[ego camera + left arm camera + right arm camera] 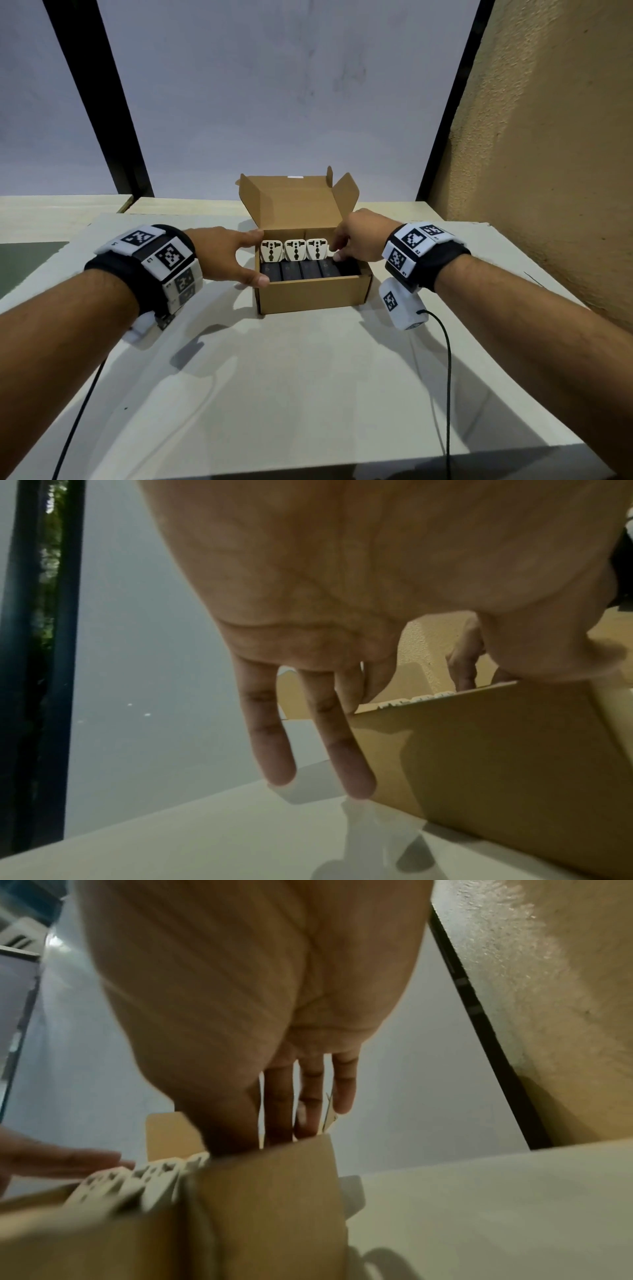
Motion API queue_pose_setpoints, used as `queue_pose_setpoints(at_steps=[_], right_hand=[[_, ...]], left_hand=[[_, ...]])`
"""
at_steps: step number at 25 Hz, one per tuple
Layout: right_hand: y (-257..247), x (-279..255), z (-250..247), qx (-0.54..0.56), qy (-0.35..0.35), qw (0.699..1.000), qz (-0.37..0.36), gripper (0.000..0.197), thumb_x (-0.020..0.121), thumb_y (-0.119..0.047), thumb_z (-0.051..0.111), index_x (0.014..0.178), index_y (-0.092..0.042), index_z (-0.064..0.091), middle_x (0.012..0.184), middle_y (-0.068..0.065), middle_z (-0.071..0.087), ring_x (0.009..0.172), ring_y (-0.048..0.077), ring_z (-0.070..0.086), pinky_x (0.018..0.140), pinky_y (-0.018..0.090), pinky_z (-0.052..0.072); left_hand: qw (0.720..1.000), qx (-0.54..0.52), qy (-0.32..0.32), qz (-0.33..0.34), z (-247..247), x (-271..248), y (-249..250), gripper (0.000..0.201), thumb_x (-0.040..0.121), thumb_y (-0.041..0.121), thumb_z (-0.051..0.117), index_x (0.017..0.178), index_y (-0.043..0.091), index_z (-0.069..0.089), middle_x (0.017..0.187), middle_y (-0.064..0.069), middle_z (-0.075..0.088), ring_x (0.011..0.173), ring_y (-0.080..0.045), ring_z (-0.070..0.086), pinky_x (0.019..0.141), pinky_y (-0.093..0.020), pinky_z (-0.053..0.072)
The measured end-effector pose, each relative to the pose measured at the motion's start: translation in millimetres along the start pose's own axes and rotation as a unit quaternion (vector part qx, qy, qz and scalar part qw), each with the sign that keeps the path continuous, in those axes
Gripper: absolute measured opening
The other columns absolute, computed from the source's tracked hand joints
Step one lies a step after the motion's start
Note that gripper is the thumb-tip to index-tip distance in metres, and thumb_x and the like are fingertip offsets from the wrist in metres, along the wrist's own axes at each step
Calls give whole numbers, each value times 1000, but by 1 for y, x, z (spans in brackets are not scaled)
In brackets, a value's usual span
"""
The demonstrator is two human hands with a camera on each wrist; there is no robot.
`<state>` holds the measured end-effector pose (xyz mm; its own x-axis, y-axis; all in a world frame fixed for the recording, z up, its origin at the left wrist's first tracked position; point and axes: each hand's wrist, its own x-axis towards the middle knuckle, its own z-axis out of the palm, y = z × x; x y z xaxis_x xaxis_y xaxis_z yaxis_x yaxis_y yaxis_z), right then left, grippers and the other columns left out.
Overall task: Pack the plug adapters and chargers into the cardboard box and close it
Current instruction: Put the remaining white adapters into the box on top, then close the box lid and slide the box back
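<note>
An open cardboard box (313,298) stands mid-table with its lid (298,202) upright at the back. Inside, white plug adapters (294,249) line the far side and black chargers (310,270) fill the near row. My left hand (251,258) spans the box's left wall, thumb at the front corner; its fingers (274,750) hang straight outside the wall (514,750). My right hand (337,248) reaches in at the right end, where its thumb and fingers pinch the last white adapter, mostly hidden. The right wrist view shows those fingers (279,1115) dipping behind the box wall (267,1204), next to the adapters (143,1180).
The box sits on a pale table top (308,394) with open surface on all sides. A rough tan wall (548,137) rises close on the right. Black cables (445,359) trail from both wrists across the table. Dark window frames stand behind.
</note>
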<state>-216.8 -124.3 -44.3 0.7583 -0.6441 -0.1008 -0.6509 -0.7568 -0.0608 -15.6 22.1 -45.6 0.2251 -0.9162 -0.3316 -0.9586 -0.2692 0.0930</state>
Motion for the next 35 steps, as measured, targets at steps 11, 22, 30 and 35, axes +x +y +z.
queue_pose_setpoints(at_steps=[11,22,30,35], right_hand=[[30,9,-28,79,151,982,78,24,89,-17,58,104,-26,74,109,0,73,99,20,66,90,34,53],[27,23,-39,561,120,811,111,69,92,-65,28,126,-10,51,111,15,66,95,29,66,88,41,55],[19,-23,-31,572,123,808,72,67,91,-69,13,140,-34,43,117,7,59,98,34,65,84,45,55],[11,-32,-15,606,132,782,60,50,90,-70,13,95,-48,58,103,0,67,96,32,66,85,45,55]], left_hand=[[939,-201,257,-106,-37,29,-41,62,87,54,53,135,17,50,128,-3,62,117,-23,58,105,-37,40],[767,-615,184,-8,-40,39,8,71,94,50,43,149,14,18,116,-13,61,83,-32,63,84,-43,54],[810,-575,107,33,-16,6,23,63,90,65,23,139,27,31,122,2,50,97,-24,57,84,-29,50],[778,-616,115,40,3,10,18,50,91,55,41,132,33,25,137,-12,46,100,-24,56,99,-43,46]])
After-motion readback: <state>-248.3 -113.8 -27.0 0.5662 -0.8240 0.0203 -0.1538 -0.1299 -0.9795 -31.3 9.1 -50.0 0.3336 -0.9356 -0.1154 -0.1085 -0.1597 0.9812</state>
